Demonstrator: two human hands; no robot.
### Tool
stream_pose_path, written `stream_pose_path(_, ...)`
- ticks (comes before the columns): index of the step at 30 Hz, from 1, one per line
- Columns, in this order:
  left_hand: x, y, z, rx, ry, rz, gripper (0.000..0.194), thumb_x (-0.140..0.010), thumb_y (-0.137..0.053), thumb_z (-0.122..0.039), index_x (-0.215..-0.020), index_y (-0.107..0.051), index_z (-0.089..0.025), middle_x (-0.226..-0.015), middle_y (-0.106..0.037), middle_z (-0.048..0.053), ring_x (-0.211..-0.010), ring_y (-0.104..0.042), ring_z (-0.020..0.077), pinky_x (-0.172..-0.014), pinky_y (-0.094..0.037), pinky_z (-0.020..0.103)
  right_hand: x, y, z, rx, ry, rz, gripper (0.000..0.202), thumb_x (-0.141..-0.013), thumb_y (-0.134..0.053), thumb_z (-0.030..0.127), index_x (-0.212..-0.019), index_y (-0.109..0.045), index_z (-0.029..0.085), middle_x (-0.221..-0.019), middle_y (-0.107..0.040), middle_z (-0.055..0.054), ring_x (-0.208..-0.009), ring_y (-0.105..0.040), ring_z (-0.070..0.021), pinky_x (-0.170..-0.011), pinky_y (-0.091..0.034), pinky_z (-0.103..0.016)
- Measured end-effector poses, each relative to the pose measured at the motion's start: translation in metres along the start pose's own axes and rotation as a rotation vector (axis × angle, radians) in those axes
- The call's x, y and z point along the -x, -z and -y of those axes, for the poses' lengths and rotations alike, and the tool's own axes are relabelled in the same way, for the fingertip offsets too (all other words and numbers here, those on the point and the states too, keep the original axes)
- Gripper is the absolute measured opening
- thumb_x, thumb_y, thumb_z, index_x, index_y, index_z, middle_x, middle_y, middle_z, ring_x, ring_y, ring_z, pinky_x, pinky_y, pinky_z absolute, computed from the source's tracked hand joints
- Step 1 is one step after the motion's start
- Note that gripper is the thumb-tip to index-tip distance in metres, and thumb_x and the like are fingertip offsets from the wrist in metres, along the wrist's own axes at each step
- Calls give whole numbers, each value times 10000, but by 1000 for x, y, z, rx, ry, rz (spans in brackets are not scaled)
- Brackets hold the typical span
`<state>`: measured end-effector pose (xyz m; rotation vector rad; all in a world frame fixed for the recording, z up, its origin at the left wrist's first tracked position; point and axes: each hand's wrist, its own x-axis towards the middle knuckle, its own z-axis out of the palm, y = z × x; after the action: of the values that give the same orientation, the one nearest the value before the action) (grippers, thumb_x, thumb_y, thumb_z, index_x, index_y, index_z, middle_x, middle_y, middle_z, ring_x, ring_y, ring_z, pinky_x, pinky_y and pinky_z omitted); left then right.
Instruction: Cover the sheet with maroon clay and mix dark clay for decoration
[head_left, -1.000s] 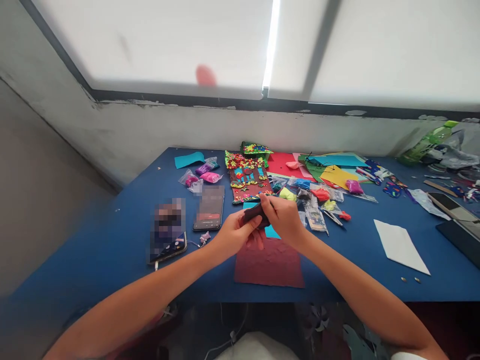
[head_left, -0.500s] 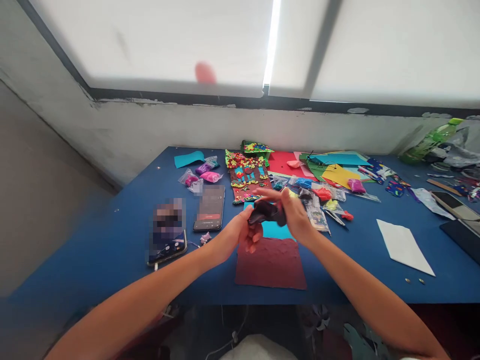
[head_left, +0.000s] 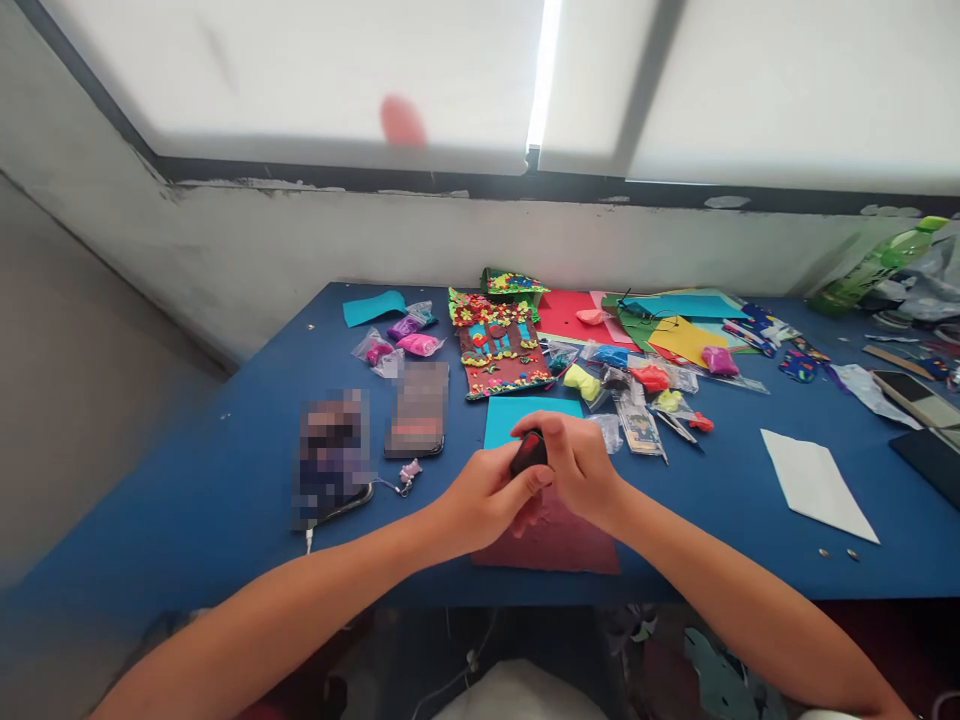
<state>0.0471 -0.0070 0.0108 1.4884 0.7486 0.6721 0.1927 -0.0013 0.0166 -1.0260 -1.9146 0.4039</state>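
Note:
Both hands are together over the middle of the desk, around a lump of dark modelling clay [head_left: 529, 455] with a red patch showing. My left hand [head_left: 491, 492] is closed on it, the thumb reaching across the front. From the other side my right hand [head_left: 589, 462] wraps over the clay, so much of it is hidden. Beneath the hands lies a light blue sheet [head_left: 506, 415], its near part covered by a maroon clay layer [head_left: 555, 545]. A decorated clay house picture [head_left: 504, 345] stands behind the sheet.
Two phones [head_left: 330, 480] [head_left: 417, 410] lie left on the blue desk [head_left: 247, 470]. Bagged pink clay [head_left: 420, 344], yellow clay [head_left: 581, 382] and red clay [head_left: 649, 378] lie farther back. White paper [head_left: 817, 485] rests at right; a green bottle [head_left: 877, 265] leans at the back.
The stretched dark clay is now a compact lump with red showing. Both hands have come closer together and lower, and my right fingers have curled over it. The view has shifted slightly.

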Motion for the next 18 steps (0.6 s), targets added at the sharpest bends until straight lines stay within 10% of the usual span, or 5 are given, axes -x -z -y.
stream_pose_path(4, -1, -1, 0, 32, 38, -67, 508, -827, -503, -687, -730, -477, -189, -452, -499, -54, -362, -434, 84, -393, -313, 215, -11, 5, -8, 189, 1, -68, 672, -991, -218, 595, -472, -383, 202, -402, -393, 29, -375, -343, -74, -428, -274, -233)
stream_pose_path(12, -5, 6, -7, 224, 111, -73, 506, -807, -556, -643, -629, -409, -193, -421, -436, -76, -327, -425, 60, -376, -270, 187, -30, 37, -48, 318, -56, -347, 643, -905, -431, 639, -449, -262, 219, -405, -252, 43, -415, -242, -85, -461, -164, -290)
stream_pose_path(18, -13, 6, 1, 359, 117, -20, 699, -660, -493, -880, -717, -417, -187, -543, -471, -75, -380, -480, 65, -388, -318, 192, -21, 33, -27, 47, 110, -308, 528, -988, -390, 432, -519, -465, 201, -498, -545, -5, -482, -525, -114, -504, -413, -252)
